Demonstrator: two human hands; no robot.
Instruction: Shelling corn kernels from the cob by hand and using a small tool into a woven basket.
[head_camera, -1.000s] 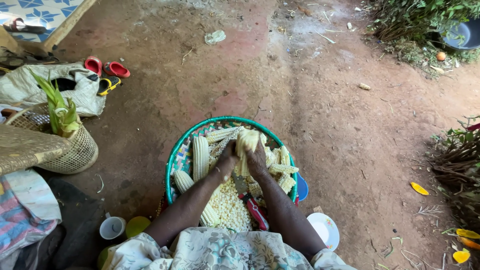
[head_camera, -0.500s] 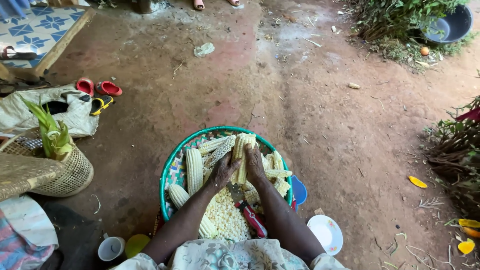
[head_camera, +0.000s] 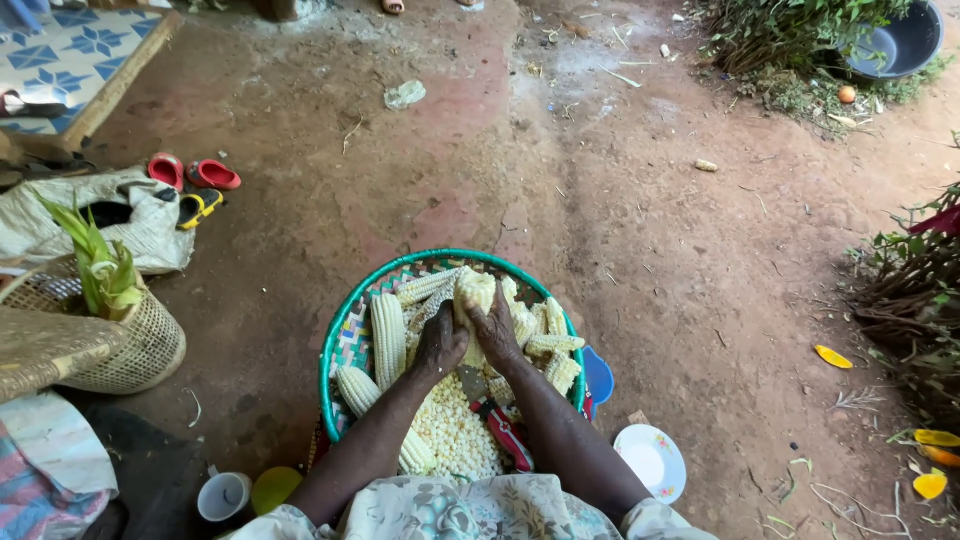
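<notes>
Both hands grip one pale corn cob (head_camera: 474, 300) over a round green-rimmed basket (head_camera: 345, 330) on the dirt ground — the left hand (head_camera: 440, 345) wrapped around its left side, the right hand (head_camera: 494, 328) closed on its right. Loose kernels (head_camera: 450, 430) lie heaped at the near side, other cobs (head_camera: 388, 340) around them. A woven basket (head_camera: 120, 345) stands to the left, a white plate (head_camera: 652, 460) near right.
</notes>
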